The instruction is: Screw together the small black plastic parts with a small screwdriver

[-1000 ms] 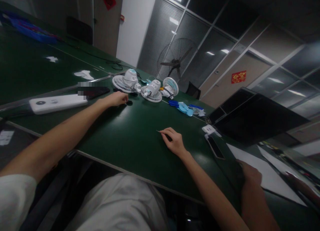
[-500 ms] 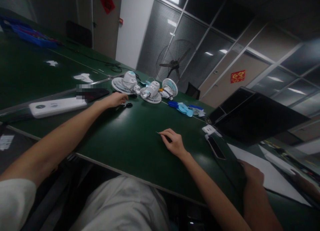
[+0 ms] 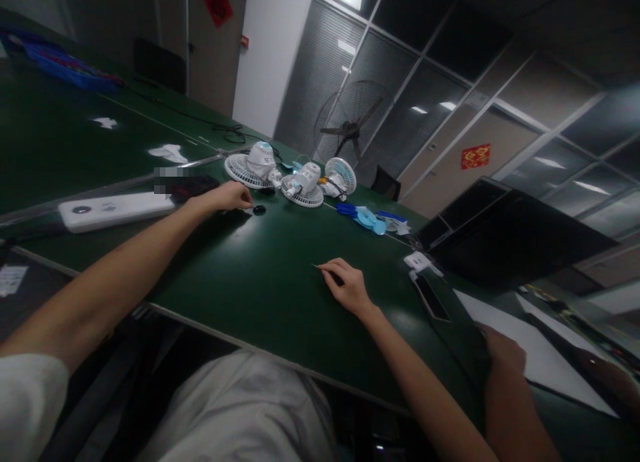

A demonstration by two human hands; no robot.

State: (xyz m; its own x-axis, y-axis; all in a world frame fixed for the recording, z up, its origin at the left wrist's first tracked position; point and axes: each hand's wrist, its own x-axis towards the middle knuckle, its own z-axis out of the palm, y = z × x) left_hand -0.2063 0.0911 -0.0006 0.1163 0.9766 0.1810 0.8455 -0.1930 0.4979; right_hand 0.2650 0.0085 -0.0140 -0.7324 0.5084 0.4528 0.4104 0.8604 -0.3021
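Observation:
My left hand [image 3: 235, 197] is closed over the green table [image 3: 240, 269], its fingertips pinched beside a small black round part [image 3: 259, 210]; what they hold, if anything, is too small to name. Nearer the middle, my right hand [image 3: 345, 282] pinches a small thin piece [image 3: 316, 266] between thumb and finger. Beyond my left hand lie white fans: one on the left [image 3: 245, 169], one in the middle [image 3: 303, 184] and one on the right [image 3: 340, 177]. Blue fan blades [image 3: 369, 218] rest to their right.
A white device [image 3: 117, 211] lies at the left. To the right are a phone [image 3: 432, 297], a white socket block [image 3: 418, 262], a large black monitor [image 3: 515, 232] and white sheets [image 3: 530, 349]. Another person's arm [image 3: 513, 382] rests at the right edge.
My left hand has shifted slightly left and down, away from the black round part, and its fingers have drawn together. My right hand has stayed in place.

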